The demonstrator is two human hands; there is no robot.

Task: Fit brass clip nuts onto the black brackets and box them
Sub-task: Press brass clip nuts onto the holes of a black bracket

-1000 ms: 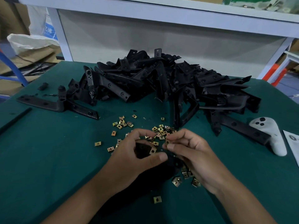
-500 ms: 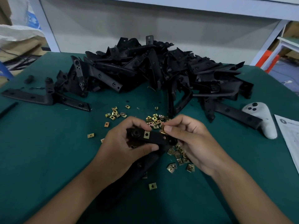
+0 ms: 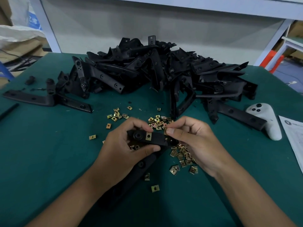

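The green desk (image 3: 49,161) carries everything here. A big heap of black brackets (image 3: 164,71) fills the far middle of the desk and spreads toward the far right edge. One long bracket (image 3: 47,99) lies flat by itself near the left edge, apart from the heap. A white controller (image 3: 268,122) rests near the right edge, touching the end of a black bracket from the heap, and a white sheet of paper (image 3: 293,138) lies just beside it at the right edge. In the middle of the desk, close to the near edge, the left hand (image 3: 121,151) curls its fingers and thumb around the top end of a black bracket (image 3: 155,138), and the rest of that bracket slants down under the left wrist toward the near edge. One brass clip nut (image 3: 148,136) already sits on this bracket, beside a round black knob. The right hand (image 3: 196,141) pinches a second brass nut (image 3: 165,131) between thumb and finger, right at the top edge of the held bracket. Many loose brass clip nuts (image 3: 157,121) are scattered on the desk around and under both hands. A few single nuts lie apart toward the left and toward the near edge.
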